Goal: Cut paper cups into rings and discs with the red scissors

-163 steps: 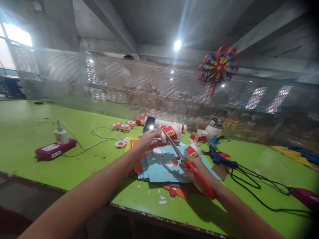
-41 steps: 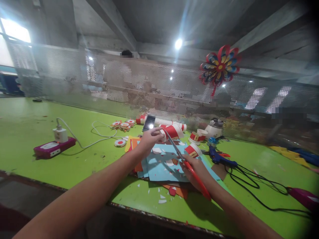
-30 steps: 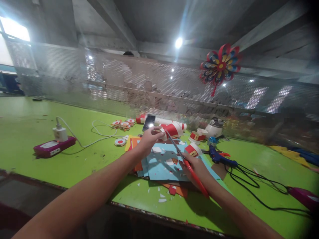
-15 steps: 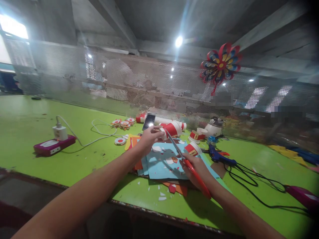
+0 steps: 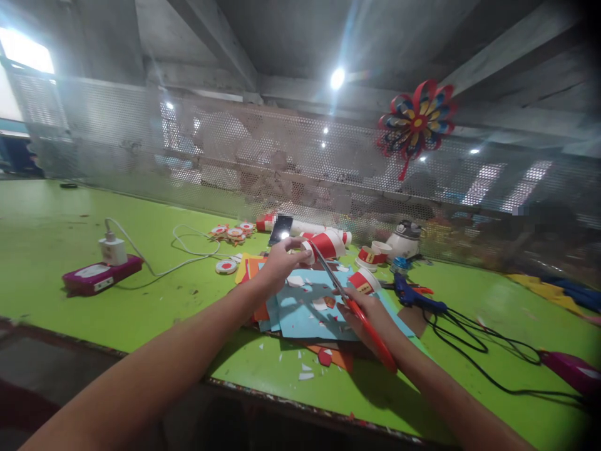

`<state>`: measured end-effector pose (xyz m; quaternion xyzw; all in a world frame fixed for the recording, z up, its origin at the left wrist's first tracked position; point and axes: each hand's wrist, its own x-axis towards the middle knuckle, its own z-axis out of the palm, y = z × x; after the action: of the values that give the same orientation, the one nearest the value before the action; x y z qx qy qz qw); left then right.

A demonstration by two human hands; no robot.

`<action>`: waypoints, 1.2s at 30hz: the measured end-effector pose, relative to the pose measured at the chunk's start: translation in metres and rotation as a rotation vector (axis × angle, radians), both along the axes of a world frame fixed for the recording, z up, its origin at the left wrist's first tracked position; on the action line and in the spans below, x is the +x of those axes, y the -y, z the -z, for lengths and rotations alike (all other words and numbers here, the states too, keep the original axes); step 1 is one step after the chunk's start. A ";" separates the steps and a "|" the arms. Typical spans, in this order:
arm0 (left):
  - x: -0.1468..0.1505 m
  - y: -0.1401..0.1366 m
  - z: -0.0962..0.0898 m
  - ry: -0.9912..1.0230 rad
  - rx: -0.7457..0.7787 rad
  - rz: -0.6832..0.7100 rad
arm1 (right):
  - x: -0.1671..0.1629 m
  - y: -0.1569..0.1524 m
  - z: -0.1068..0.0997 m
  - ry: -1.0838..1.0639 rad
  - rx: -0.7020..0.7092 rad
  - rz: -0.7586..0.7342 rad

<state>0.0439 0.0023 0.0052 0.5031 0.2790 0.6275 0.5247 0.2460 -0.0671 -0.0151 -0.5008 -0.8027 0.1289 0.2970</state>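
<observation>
1. Paper cup [image 5: 326, 245], red and white, is being held above a green table [image 5: 37, 250], the largest thing I am seeing through the head camera.
2. A perforated screen [image 5: 282, 134] is running along the table's far side, and a flower ornament [image 5: 417, 122] in red, blue and yellow is showing high on the right.
3. Blue sheets [image 5: 295, 322] are lying near the table's front edge, partly over orange paper [image 5: 254, 268]; I am viewing the cup over their far part, tipped sideways, wide end to the right.
4. Left of the cup, the left hand [image 5: 285, 255] is pinching its narrow white end between thumb and fingers, while the right hand [image 5: 369, 310] is wrapping round red handles.
5. Those handles are belonging to scissors [image 5: 355, 309], whose blades are meeting the cup near its narrow end; I am not making out how deeply they are biting.
6. A purple power strip [image 5: 87, 282] is sitting far left, and a blue glue gun [image 5: 408, 296] is lying right of the sheets.
7. Another cup [image 5: 364, 282] is resting on its side beside the right hand.
8. A phone [image 5: 280, 230] is tilting just beyond the left hand.
9. Smallest, a red scrap [image 5: 323, 357] and white slivers [image 5: 306, 376] are littering the table's front.
</observation>
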 end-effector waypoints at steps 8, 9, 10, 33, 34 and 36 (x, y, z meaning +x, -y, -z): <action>0.000 0.002 -0.001 -0.016 0.007 -0.020 | 0.002 -0.003 0.006 0.067 0.030 0.027; 0.000 0.003 -0.001 -0.016 0.010 -0.018 | 0.001 -0.002 0.005 0.072 0.031 0.029; 0.000 0.003 0.000 -0.016 0.010 -0.016 | 0.001 -0.001 0.004 0.079 0.031 0.033; 0.001 -0.006 0.008 -0.025 0.051 -0.064 | -0.001 -0.002 0.004 -0.057 0.031 -0.016; 0.001 -0.006 0.008 -0.032 0.057 -0.065 | -0.002 -0.001 0.004 -0.058 0.023 -0.017; 0.001 -0.007 0.009 -0.051 0.066 -0.071 | -0.002 0.001 0.003 -0.039 0.019 -0.013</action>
<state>0.0444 0.0092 -0.0039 0.5257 0.2894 0.6415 0.4778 0.2442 -0.0677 -0.0184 -0.4900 -0.8013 0.1329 0.3166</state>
